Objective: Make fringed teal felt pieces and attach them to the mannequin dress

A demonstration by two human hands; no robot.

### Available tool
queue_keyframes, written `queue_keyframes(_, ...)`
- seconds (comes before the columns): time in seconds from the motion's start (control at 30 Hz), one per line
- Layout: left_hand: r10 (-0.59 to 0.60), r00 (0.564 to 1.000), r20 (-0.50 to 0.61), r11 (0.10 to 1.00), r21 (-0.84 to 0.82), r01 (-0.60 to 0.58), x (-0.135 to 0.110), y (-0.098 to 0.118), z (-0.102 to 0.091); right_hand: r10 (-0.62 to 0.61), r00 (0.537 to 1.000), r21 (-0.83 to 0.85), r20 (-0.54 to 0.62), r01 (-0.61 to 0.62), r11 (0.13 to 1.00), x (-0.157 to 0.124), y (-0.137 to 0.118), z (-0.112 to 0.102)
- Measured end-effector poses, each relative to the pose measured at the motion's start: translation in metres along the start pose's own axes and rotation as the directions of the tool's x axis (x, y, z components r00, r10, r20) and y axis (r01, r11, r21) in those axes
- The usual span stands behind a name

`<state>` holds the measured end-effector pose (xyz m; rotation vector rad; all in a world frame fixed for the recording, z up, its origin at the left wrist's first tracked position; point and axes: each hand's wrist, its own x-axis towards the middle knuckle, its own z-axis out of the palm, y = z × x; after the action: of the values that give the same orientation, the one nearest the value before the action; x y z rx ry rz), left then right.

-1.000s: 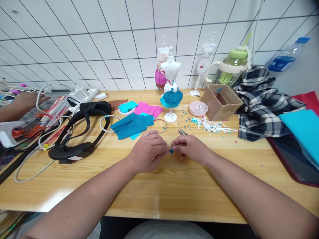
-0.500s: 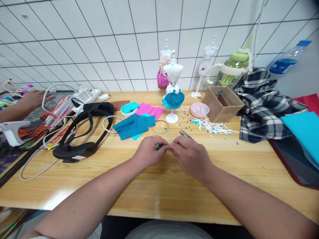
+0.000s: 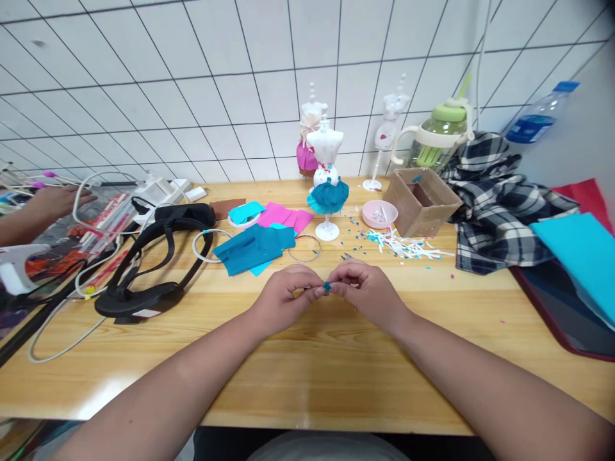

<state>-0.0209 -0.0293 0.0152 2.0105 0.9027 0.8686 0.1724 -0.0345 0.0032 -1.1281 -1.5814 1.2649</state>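
A small bunched piece of blue crepe paper (image 3: 327, 287) is pinched between my two hands above the table. My left hand (image 3: 287, 296) grips it from the left with thumb and forefinger. From the right, the fingertips of my right hand (image 3: 372, 291) close on the same piece. Just behind my right hand lie scissors (image 3: 346, 257), mostly hidden by it, only the tips showing. Beyond stands a small white mannequin (image 3: 325, 146) on a round base, wearing a ruffled blue paper skirt (image 3: 328, 196). Sheets of dark blue paper (image 3: 254, 248) and pink paper (image 3: 284, 218) lie left of it.
Paper scraps (image 3: 408, 244), a pink bowl (image 3: 379, 214) and a cardboard box (image 3: 423, 202) sit right of the mannequin. A black headset (image 3: 154, 262) with cables lies left. Another person's hand (image 3: 60, 203) reaches in at far left. A plaid cloth (image 3: 485, 198) lies right.
My hands have turned and their fingers have shifted, so the blue paper now shows between the fingertips. My right hand covers more of the scissors. The view has shifted slightly.
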Motion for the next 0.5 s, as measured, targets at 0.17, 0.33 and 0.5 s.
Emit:
queue_keyframes(0.17,-0.312,0.922,0.229,0.858,-0.348,0.377,0.0,-0.0048,0.0028,0.062,0.991,0.073,0.117,-0.071,0.995,0.0014,0.0021,-0.0026)
queue_keyframes(0.33,-0.344,0.893,0.291,0.835,-0.339,0.433,0.0016,-0.0071,0.0014,0.075,0.984,0.095,0.161,-0.091,0.991,0.0024,0.0043,-0.0018)
queue_keyframes(0.5,-0.335,0.933,0.13,0.902,-0.241,0.357,0.0033,-0.0034,0.0016,-0.032,0.998,-0.055,0.061,0.036,0.998,0.0024,0.0068,-0.001)
